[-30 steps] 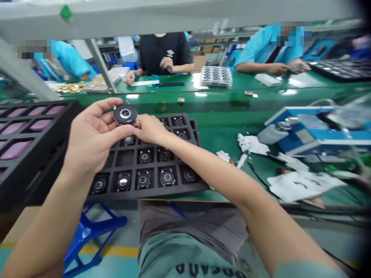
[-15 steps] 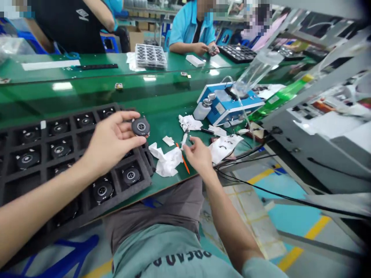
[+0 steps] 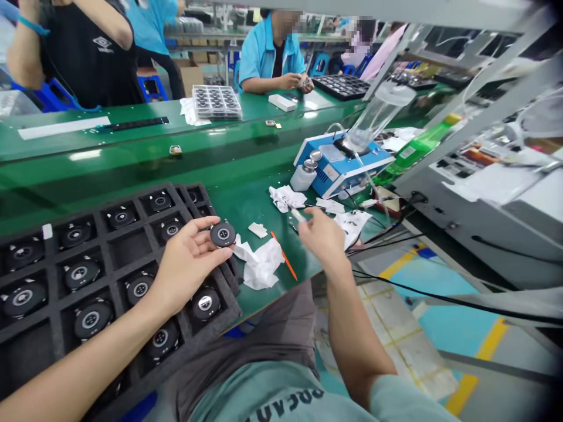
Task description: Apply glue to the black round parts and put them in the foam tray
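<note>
My left hand [image 3: 187,266] is above the black foam tray [image 3: 125,243], pinching a round black disc-shaped module [image 3: 222,234] with a metal centre at its fingertips. The tray's square cells hold several similar round modules, such as one [image 3: 204,303] just below my left hand. My right hand [image 3: 323,237] is raised over the green workbench [image 3: 246,205], with a thin white stick [image 3: 298,215] between its fingers. Near it lie crumpled white tissue [image 3: 261,265] and an orange stick [image 3: 284,255].
A blue machine [image 3: 338,167] with a white bottle [image 3: 303,176] stands beyond my right hand. A green bottle [image 3: 416,146] lies further right. Co-workers sit at the far bench, with a grey tray [image 3: 217,101] and a black tray [image 3: 341,87]. Cables cross the floor to the right.
The view has swung right since the oldest frame. My right hand left the disc, moved to the tissue area and now holds the white stick up. My left hand has dropped lower with the disc.
</note>
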The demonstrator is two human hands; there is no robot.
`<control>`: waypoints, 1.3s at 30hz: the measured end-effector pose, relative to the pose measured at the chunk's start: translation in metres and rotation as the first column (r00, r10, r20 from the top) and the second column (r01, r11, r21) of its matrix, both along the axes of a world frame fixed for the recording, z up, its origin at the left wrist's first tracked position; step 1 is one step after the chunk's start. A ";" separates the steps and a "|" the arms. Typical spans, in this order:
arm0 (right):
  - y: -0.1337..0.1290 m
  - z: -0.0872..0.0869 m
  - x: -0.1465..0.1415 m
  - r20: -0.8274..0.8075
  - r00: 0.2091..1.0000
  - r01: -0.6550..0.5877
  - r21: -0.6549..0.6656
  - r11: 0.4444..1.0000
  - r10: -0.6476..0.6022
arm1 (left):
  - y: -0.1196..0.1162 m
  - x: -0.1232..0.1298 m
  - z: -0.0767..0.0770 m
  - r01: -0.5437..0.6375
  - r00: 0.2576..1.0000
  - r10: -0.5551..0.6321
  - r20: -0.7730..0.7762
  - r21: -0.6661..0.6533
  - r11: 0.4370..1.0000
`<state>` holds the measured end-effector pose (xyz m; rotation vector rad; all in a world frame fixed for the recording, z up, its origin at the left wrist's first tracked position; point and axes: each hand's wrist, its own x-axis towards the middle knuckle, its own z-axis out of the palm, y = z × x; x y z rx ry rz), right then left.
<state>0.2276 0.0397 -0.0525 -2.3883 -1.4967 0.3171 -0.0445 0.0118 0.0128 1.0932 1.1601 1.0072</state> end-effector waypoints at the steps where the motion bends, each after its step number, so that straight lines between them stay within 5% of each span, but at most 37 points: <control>1: 0.007 0.004 0.006 0.009 1.000 0.025 0.071 0.997 -0.026 | 0.001 0.000 -0.001 0.004 1.000 -0.004 0.003 -0.006 1.000; 6: 0.063 0.002 0.017 -0.221 0.970 0.039 0.541 0.840 0.098 | 0.004 -0.001 -0.003 0.036 0.999 -0.035 0.026 -0.015 0.999; 10: 0.082 -0.004 0.014 -0.275 0.946 0.038 0.622 0.782 0.172 | 0.003 -0.001 -0.002 0.037 0.999 -0.037 -0.009 -0.006 0.999; 15: 0.074 -0.016 0.012 -0.316 0.902 0.079 0.791 0.607 0.293 | 0.000 -0.001 -0.005 0.064 0.998 -0.064 0.021 0.005 0.998; 18: 0.073 -0.027 0.009 -0.392 0.850 0.106 0.781 0.616 0.351 | 0.000 0.000 -0.008 0.057 0.997 -0.057 0.051 -0.003 0.998; 22: 0.067 -0.009 -0.012 -0.464 0.777 0.198 0.821 0.535 0.425 | -0.002 0.001 -0.010 0.050 0.993 -0.046 0.113 -0.030 0.998; 25: 0.054 0.038 -0.044 -0.555 0.376 0.365 0.825 0.432 0.742 | -0.002 0.001 -0.010 0.025 0.994 -0.022 0.103 -0.029 0.999; 29: 0.037 0.091 -0.083 -0.545 -0.136 0.282 0.779 0.560 0.827 | -0.003 0.000 -0.009 -0.015 0.996 0.020 0.091 -0.050 0.999; 32: 0.032 0.093 -0.093 -0.473 -0.419 0.103 0.823 0.559 0.775 | -0.003 0.001 -0.007 -0.022 0.994 0.029 0.103 -0.066 0.998; 35: 0.034 0.077 -0.089 -0.376 -0.596 0.020 0.876 0.481 0.709 | -0.002 0.002 -0.005 -0.008 0.995 0.015 0.097 -0.067 0.998; 39: 0.038 0.062 -0.086 -0.276 -0.657 0.083 0.898 0.431 0.702 | -0.002 0.004 -0.004 0.010 0.998 -0.007 0.061 -0.055 0.998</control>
